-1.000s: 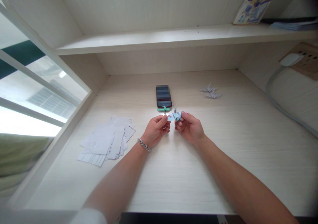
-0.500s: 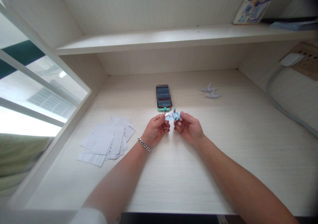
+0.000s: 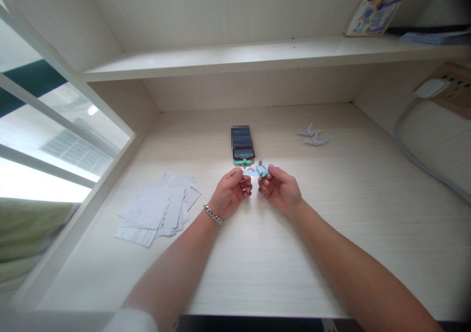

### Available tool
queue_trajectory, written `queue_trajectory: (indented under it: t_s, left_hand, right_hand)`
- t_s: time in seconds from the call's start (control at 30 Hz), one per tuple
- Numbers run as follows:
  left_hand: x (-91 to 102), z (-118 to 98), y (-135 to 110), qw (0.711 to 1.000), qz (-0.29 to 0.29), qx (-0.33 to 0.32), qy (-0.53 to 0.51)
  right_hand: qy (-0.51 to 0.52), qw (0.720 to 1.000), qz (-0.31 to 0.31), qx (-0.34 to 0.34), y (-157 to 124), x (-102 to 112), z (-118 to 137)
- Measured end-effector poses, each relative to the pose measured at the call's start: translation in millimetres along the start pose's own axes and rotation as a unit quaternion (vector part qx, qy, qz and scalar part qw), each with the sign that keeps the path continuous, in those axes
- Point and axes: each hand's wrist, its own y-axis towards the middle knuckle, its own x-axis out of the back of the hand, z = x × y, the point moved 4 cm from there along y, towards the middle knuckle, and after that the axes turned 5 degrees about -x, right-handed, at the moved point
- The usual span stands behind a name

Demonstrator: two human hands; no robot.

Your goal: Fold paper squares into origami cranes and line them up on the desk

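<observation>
Between my two hands is a small folded paper crane (image 3: 261, 170), light blue with some pinkish marks, one thin point sticking up. My left hand (image 3: 232, 187) pinches the tip of its left wing between thumb and fingers; a silver chain bracelet (image 3: 213, 214) circles that wrist. At the crane's other side my right hand (image 3: 280, 188) grips it with thumb and curled fingers, which hide that end. Just beyond the crane a phone (image 3: 243, 153) with a green edge lies on the desk.
Two folded white paper cranes (image 3: 312, 136) sit at the back right of the desk (image 3: 338, 199). Loose paper sheets (image 3: 154, 209) are spread at the left. A shelf (image 3: 221, 62) spans the back, holding a colourful packet (image 3: 373, 16). A cable (image 3: 408, 160) hangs from the right-hand socket.
The crane has shifted slightly to the right, its left wing drawn out a little longer between my hands. My right hand has moved marginally right.
</observation>
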Motion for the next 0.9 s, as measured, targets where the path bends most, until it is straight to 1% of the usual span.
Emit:
queue_trajectory:
  t_s: [0.3, 0.53, 0.67, 0.8, 0.9]
  left_hand:
    - [-1.5, -2.0, -1.2, 1.000, 0.003, -0.016, -0.003]
    - [0.9, -0.4, 0.1, 1.000, -0.004, -0.001, 0.015]
    - [0.2, -2.6, -0.8, 1.000, 0.000, -0.016, -0.001]
    - [1.4, -4.1, 0.0, 1.000, -0.015, -0.014, -0.009]
    - [3.3, -4.3, 1.9, 0.999, -0.019, -0.027, 0.013]
  right_hand:
    - [-0.011, 1.000, -0.007, 0.004, -0.4, -0.3, 0.5]
    - [-0.007, 1.000, 0.004, 0.000, -0.7, -1.2, 0.5]
    - [-0.008, 1.000, 0.000, 0.004, -1.2, -1.5, 0.7]
    - [-0.023, 1.000, -0.001, 0.015, -0.7, -1.5, -0.5]
    - [-0.040, 0.999, -0.004, 0.037, 0.0, -1.5, -2.2]
